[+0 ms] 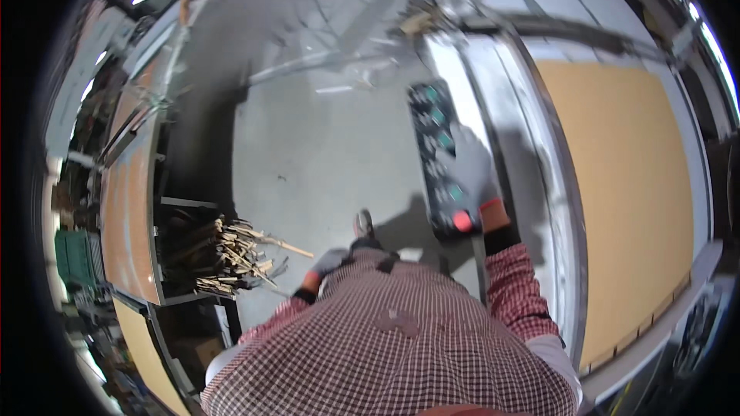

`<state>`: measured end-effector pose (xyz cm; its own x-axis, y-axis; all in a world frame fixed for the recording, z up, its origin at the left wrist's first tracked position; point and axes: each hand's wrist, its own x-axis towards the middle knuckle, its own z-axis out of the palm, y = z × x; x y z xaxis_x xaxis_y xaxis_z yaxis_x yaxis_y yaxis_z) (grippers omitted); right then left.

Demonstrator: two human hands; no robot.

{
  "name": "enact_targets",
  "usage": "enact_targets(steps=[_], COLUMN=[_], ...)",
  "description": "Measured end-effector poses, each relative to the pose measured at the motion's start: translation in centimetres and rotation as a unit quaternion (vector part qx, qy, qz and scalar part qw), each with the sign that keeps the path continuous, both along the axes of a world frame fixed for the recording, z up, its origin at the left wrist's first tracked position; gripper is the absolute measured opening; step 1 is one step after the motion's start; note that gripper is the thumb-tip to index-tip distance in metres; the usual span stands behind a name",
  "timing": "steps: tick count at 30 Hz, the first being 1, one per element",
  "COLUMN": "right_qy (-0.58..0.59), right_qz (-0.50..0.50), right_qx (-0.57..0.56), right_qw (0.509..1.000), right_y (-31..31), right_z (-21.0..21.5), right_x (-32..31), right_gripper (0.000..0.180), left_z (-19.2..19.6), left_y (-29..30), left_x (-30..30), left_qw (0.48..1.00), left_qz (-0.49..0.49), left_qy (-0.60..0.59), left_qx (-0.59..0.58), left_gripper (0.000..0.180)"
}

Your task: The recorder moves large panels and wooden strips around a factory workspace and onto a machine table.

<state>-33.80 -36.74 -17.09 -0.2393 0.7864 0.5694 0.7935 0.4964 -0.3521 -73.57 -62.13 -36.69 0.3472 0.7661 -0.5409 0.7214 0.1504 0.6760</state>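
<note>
My right hand (472,166), in a grey glove with an orange cuff, is over a black control panel (443,204). Its fingers reach across the panel's face, holding nothing that I can see; slight blur hides whether a fingertip presses a button. Several green-marked controls run along the panel, and a red knob (462,220) sits at its near end. Low beside my checked apron (385,316) hangs my left hand (331,261), also grey-gloved. It is near the apron's left edge, and how its fingers are bent is unclear.
On the right, a tan board (624,185) lies on a machine bed with a pale metal rail. Thin wood strips (243,254) stick out of a rack at the left, under an orange-brown worktop (127,216). Grey floor (308,154) lies between; the far part is blurred.
</note>
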Motion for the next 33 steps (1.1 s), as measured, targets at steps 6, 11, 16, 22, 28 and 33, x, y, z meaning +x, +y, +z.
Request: enact_targets(steps=[6,11,16,22,28,33], right_qy=[-0.004,-0.044,0.05,0.137,0.13,0.2], right_qz=[-0.057,-0.249,-0.321,-0.471,-0.535,-0.653], right_qx=[-0.19,-0.264,-0.248,-0.201,-0.225,-0.258], right_qw=[0.98,0.931,0.913,0.848,0.804,0.683], right_y=[-0.5,-1.0,3.0,4.3,4.9,8.9], right_z=[-9.9,-10.8,-9.7,-10.7,-9.7,-9.8], right_x=[-7.5,-7.0,-10.3,-11.7,-13.8,-16.2], right_gripper=[0.075,0.092,0.091,0.082,0.085,0.084], left_z=[-5.1,-6.4,-7.7,-8.5,-4.6,-0.4], left_y=[-15.4,-2.0,18.8,52.2,79.3,91.8], left_x=[-15.7,-21.2,-24.8,-20.0,-8.0,8.1], left_qw=[0.834,0.902,0.964,0.952,0.985,0.974], left_qz=[0.485,0.296,0.117,-0.241,0.095,-0.158], left_qy=[0.136,0.167,0.115,0.169,-0.075,-0.097], left_qx=[-0.227,-0.267,-0.208,-0.085,-0.121,0.128], left_gripper=[0.045,0.046,0.046,0.046,0.025,0.024])
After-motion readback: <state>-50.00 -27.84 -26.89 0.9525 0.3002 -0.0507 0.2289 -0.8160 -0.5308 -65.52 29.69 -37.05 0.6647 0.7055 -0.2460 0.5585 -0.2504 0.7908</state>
